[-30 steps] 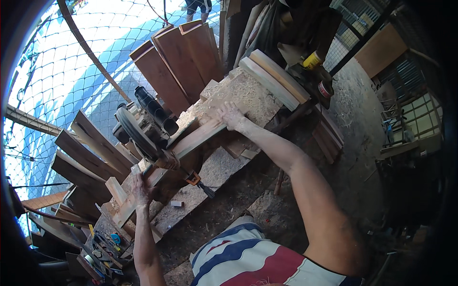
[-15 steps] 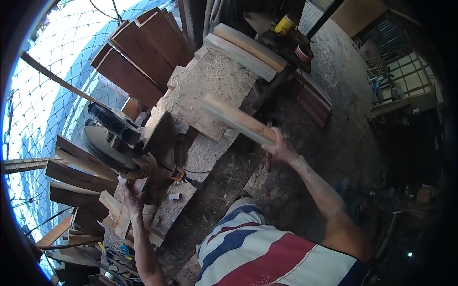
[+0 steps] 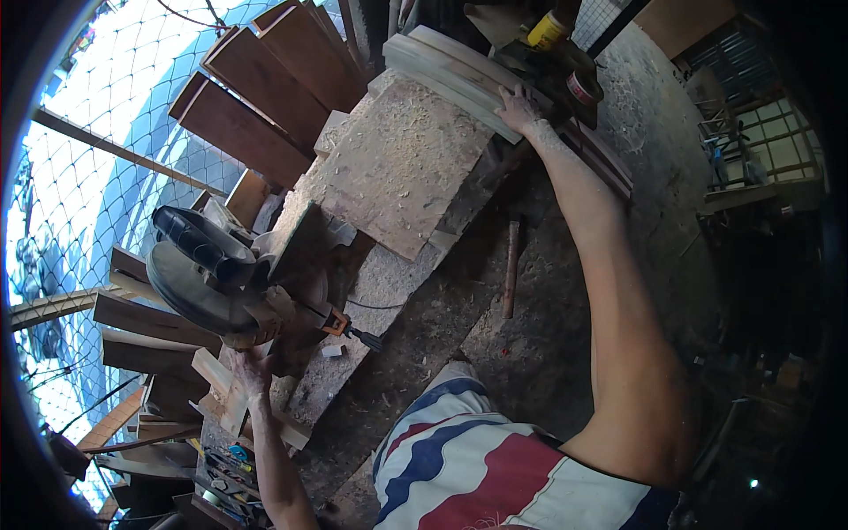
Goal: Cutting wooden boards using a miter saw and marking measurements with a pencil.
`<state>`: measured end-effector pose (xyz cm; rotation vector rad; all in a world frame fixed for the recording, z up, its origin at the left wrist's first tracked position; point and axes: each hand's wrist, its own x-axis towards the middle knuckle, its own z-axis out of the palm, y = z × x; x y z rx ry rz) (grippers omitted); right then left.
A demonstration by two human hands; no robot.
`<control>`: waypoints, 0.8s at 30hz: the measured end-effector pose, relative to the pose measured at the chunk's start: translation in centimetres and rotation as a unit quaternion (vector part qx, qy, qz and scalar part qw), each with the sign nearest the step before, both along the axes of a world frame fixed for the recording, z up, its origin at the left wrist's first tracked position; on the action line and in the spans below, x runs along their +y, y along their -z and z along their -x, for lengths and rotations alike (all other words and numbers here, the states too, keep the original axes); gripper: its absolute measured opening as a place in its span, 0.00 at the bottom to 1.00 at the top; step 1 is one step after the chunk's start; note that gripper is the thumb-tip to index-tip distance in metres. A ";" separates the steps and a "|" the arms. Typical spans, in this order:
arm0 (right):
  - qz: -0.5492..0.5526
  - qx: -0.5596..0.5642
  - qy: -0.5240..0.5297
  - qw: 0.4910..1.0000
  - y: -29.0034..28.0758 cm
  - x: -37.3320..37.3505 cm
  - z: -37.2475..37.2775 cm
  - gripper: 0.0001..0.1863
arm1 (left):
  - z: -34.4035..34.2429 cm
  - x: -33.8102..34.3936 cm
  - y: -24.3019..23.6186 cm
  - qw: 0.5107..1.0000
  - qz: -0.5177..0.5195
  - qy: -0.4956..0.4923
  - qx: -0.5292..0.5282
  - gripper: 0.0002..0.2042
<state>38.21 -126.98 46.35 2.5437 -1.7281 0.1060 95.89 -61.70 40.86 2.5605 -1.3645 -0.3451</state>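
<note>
My right hand point(image 3: 521, 113) rests on pale planks point(image 3: 446, 75) stacked along the far end of the workbench, with fingers spread over the top piece. My left hand point(image 3: 250, 368) is curled just below the circular power saw point(image 3: 208, 283) at the bench's left part; its fingertips are partly hidden, so what they grip is unclear. Pale offcuts point(image 3: 225, 393) lie beside it. An orange-and-black clamp point(image 3: 344, 327) sticks out from the saw's right side, above a small pale block point(image 3: 333, 351). Sawdust covers the bench board point(image 3: 397, 159).
Reddish boards point(image 3: 256, 88) lean behind the bench against netting point(image 3: 88, 194). A yellow container point(image 3: 548, 31) and round tin point(image 3: 583, 87) sit beyond the planks. A loose stick point(image 3: 511, 269) is on the floor. Tools point(image 3: 225, 464) crowd the lower left; furniture frames point(image 3: 751, 150) stand at right.
My right hand lifted a plank off the saw area, carried it right and up onto the pale planks at the bench's far end, and loosened its grip. My left hand stayed by the saw.
</note>
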 end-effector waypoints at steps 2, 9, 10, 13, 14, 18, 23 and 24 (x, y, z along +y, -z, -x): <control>0.006 0.100 0.065 0.993 2.4 -0.5 -1.0 0.40 | -0.1 0.3 0.1 1.000 0.013 0.012 -0.015 0.49; 0.138 0.117 0.070 0.981 3.4 3.4 -5.2 0.35 | -0.4 0.4 1.6 0.999 -0.008 -0.042 0.020 0.49; 0.145 0.031 0.008 0.989 3.4 5.8 -6.7 0.33 | -0.3 0.5 1.6 0.999 -0.010 -0.035 -0.001 0.42; 0.057 -0.152 -0.126 0.979 5.1 18.7 -10.4 0.28 | 0.1 0.1 0.9 0.991 0.122 0.009 -0.061 0.32; 0.035 -0.184 -0.172 0.967 6.0 23.7 -11.4 0.27 | 0.2 0.0 0.6 0.988 0.134 0.026 -0.071 0.35; -0.049 -0.210 -0.225 0.950 6.8 39.4 -10.5 0.27 | 0.4 0.8 -0.3 0.990 0.113 -0.019 -0.084 0.62; -0.130 -0.172 -0.189 0.958 5.4 48.4 -3.7 0.28 | -0.7 6.4 -3.0 0.992 -0.072 -0.103 -0.015 0.58; -0.168 -0.164 -0.164 0.958 5.3 49.5 -2.5 0.28 | -1.3 6.7 -3.6 0.991 -0.098 -0.090 -0.011 0.47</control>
